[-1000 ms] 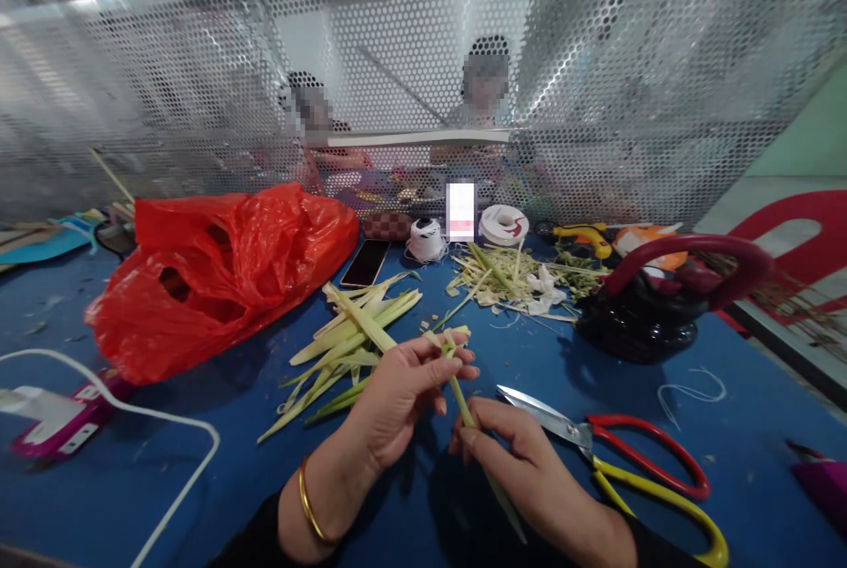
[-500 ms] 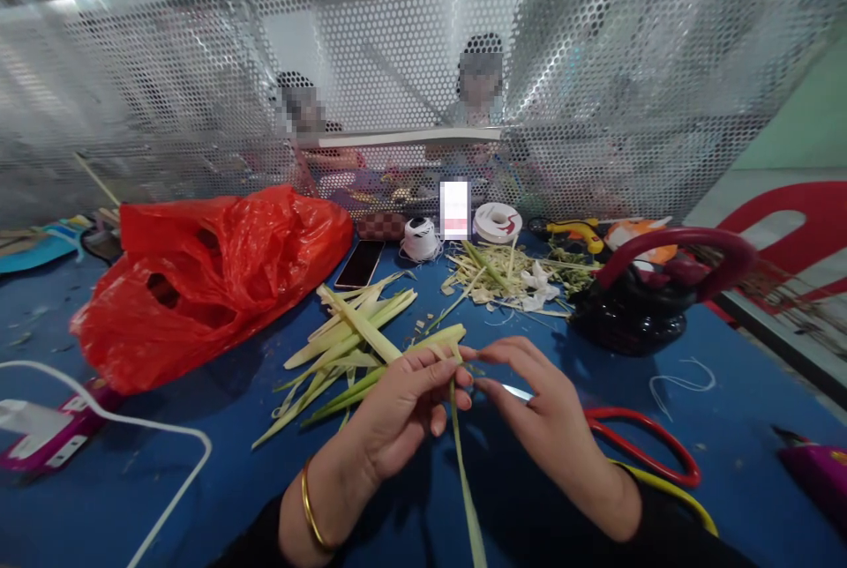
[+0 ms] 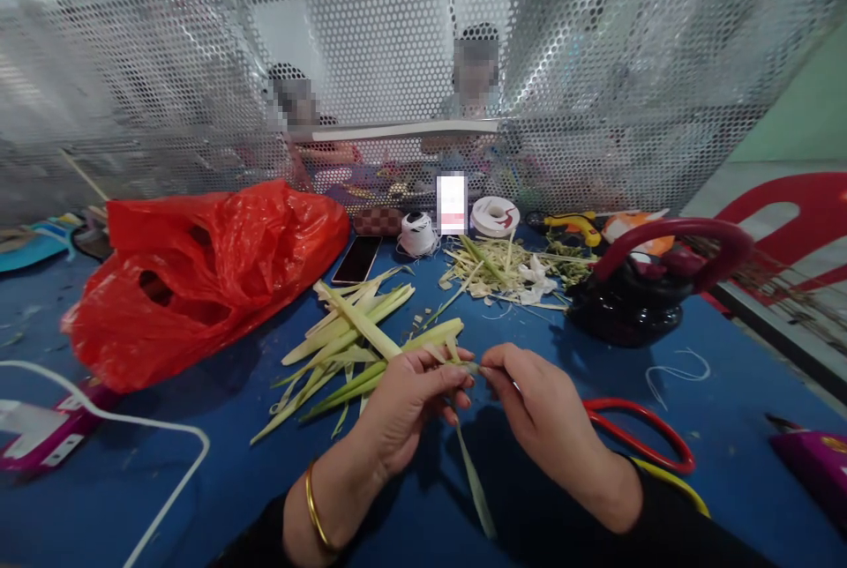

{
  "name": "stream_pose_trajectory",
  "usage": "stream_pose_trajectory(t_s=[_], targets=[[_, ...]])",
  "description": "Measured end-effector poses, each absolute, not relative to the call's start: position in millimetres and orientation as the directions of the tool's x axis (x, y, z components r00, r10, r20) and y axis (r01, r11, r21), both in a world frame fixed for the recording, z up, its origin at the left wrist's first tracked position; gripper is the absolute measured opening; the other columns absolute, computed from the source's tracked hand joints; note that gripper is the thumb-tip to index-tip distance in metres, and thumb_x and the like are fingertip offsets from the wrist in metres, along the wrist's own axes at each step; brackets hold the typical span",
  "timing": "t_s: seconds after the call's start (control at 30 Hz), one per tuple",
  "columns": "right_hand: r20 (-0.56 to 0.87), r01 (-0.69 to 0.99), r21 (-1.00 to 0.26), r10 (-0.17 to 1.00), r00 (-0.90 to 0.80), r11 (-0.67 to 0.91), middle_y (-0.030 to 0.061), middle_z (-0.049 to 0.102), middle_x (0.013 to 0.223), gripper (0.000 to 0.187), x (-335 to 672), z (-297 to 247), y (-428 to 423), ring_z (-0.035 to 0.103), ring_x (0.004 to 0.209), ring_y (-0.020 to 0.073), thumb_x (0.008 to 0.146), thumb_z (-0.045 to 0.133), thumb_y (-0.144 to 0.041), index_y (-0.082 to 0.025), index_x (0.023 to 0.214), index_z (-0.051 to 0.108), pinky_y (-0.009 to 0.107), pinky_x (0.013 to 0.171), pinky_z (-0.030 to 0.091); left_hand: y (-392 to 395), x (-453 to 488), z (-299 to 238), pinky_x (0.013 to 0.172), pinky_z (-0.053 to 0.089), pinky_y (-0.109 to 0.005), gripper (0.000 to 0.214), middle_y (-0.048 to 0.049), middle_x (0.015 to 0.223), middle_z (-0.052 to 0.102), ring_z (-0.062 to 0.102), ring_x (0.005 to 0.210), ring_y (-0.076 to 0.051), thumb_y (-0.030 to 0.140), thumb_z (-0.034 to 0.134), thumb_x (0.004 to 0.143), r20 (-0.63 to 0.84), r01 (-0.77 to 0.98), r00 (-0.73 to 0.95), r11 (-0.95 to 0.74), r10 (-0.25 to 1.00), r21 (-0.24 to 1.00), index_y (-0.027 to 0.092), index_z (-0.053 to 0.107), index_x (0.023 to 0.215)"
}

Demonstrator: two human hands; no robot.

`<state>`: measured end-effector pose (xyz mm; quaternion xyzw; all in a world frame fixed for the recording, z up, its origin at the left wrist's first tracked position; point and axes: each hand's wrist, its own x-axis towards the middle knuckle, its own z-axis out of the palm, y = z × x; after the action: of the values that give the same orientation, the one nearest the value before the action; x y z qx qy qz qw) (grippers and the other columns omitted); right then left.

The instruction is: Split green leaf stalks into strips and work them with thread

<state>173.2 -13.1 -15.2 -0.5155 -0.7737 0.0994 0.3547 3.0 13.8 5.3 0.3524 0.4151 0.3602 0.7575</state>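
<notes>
1. Leaf strip (image 3: 475, 484) hangs from the left hand (image 3: 410, 400), gripped between thumb and fingers, its tail over the near table (image 3: 734, 453).
2. Right hand (image 3: 539, 409), closed in a pinch, sits just beside the left fingertips; what it pinches is too small to tell.
3. Leaves (image 3: 363, 324) crowd the left hand's far side; scissors (image 3: 685, 455) lie to the right, blades hidden.
4. Blue surface shows between the forearms and right to the table's edge; a perforated screen (image 3: 384, 30) bounds the far side.
5. One second ago the right hand gripped the strip lower down.
</notes>
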Motion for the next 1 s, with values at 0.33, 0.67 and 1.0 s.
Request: stream_pose_trajectory(t_s=[0.33,0.67,1.0], targets=[[0.505,0.823,-0.323,0.82,-0.268,0.468,0.0011,0.063,0.07,0.019,184.9,-5.1,-6.0,0.053,0.06,0.0171,0.096,0.039,-0.018,-0.021,0.081,0.051,0.028,0.061,0.037,14.9,2.1,4.2,0.037,0.039,-0.015,0.021,0.0005,0.059,0.061,0.055,0.046,-0.008,0.027,0.074,0.066,-0.422,-0.143,0.339,0.49,0.84,0.86,0.014,0.061,0.076],[0.496,0.832,-0.363,0.843,-0.208,0.419,0.0024,0.062,0.07,0.019,188.7,-3.0,-5.4,0.053,0.062,0.0178,0.094,0.039,-0.02,-0.021,0.079,0.051,0.028,0.06,0.037,17.0,1.8,4.2,0.036,0.038,-0.016,0.026,0.0,0.055,0.059,0.053,0.042,-0.008,0.036,0.071,0.07,-0.419,-0.177,0.357,0.501,0.835,0.847,0.014,0.057,0.066],[0.193,0.499,-0.82,0.955,-0.224,0.282,0.0031,0.061,0.077,0.031,186.3,-0.5,-1.1,0.056,0.075,0.0169,0.093,0.046,-0.034,-0.02,0.071,0.064,0.028,0.07,0.041,13.9,2.9,1.7,0.039,0.038,-0.015,0.03,-0.0001,0.059,0.061,0.054,0.046,-0.007,0.041,0.073,0.072,-0.397,-0.054,0.437,0.464,0.807,0.884,0.012,0.065,0.076]])
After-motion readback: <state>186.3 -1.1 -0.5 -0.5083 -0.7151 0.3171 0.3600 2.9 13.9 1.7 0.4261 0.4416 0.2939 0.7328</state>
